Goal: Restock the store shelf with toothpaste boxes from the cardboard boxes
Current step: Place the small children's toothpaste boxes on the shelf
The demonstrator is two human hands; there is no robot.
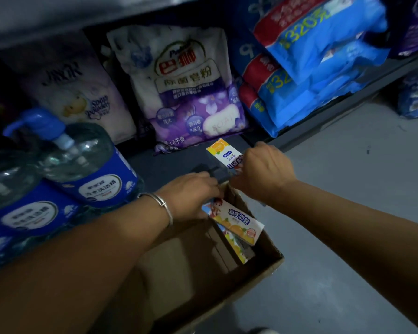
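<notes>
Right hand (263, 169) grips a toothpaste box (223, 153) lying pointing shelfward; left hand (191, 194) grips another box (237, 224) lengthwise

pump bottles (82, 162) with blue labels, standing left | white and purple powder bag (181, 88), upright at centre back | pale bag (75, 92) with a duck picture, just left of it | blue and red packs (311, 59), stacked right | grey floor (348, 213), lower right

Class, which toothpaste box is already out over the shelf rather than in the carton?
The toothpaste box in the right hand, over the dark shelf; the others are in the cardboard carton.
</notes>
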